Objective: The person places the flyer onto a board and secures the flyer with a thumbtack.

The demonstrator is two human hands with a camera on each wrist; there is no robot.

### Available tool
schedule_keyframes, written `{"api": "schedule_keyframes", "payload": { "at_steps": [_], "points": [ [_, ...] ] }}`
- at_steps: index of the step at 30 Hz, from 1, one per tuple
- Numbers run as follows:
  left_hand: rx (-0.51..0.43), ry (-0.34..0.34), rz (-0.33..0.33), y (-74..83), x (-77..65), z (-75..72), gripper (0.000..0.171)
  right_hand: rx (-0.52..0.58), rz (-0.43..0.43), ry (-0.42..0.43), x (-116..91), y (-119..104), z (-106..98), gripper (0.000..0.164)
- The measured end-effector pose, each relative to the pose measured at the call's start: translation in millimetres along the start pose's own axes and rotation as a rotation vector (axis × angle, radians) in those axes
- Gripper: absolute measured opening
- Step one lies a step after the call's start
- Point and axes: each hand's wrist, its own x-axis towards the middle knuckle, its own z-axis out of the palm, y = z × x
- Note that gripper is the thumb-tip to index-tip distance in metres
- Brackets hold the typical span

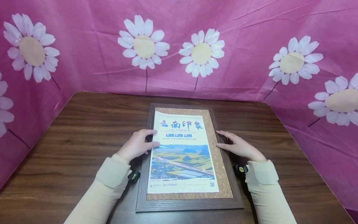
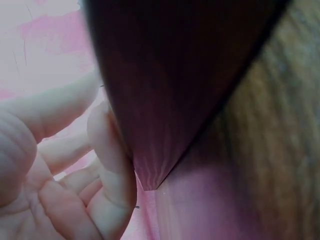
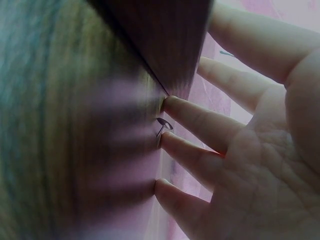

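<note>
A printed poster (image 1: 181,165) with blue Chinese lettering and a landscape picture lies on a cork board (image 1: 222,174) in a dark wooden frame (image 1: 190,204). It sits toward the board's left side, and its top left corner curls slightly. My left hand (image 1: 137,144) rests thumb and index fingertips on the poster's left edge, with the other fingers bent beside the frame. On the right, my right hand (image 1: 237,144) touches the frame's edge with thumb and index finger. In the right wrist view its other fingertips touch the table, beside a small thumbtack-like piece (image 3: 164,124).
The framed board lies flat on a brown wood-grain table (image 1: 92,133). A pink cloth (image 1: 237,25) printed with white daisies stands around the back and both sides. Dark wrist devices (image 1: 133,176) sit at both cuffs.
</note>
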Motion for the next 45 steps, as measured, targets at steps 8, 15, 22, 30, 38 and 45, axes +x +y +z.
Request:
{"api": "schedule_keyframes", "payload": {
  "at_steps": [8,15,22,30,38,45],
  "points": [
    [0.019,0.044,0.01,0.3,-0.4,-1.8,0.052,-0.01,-0.011,0.005,-0.5,0.1,-0.6,0.068],
    [0.046,0.072,0.018,0.5,-0.6,-2.4,0.052,0.008,-0.008,-0.002,0.7,0.9,0.2,0.07],
    [0.059,0.075,0.007,-2.1,-1.4,-6.7,0.054,0.004,-0.002,-0.005,0.9,1.7,-0.1,0.07],
    [0.035,0.067,-0.03,-8.3,-2.6,-17.2,0.059,0.0,-0.003,-0.008,1.6,2.9,-1.0,0.07],
    [0.045,0.01,-0.059,-12.8,-2.7,-21.1,0.069,-0.011,-0.017,-0.004,1.4,0.7,-1.4,0.068],
    [0.083,-0.045,-0.051,-15.5,-2.3,-23.2,0.071,-0.008,-0.012,-0.005,1.7,2.7,-1.7,0.069]
  ]
}}
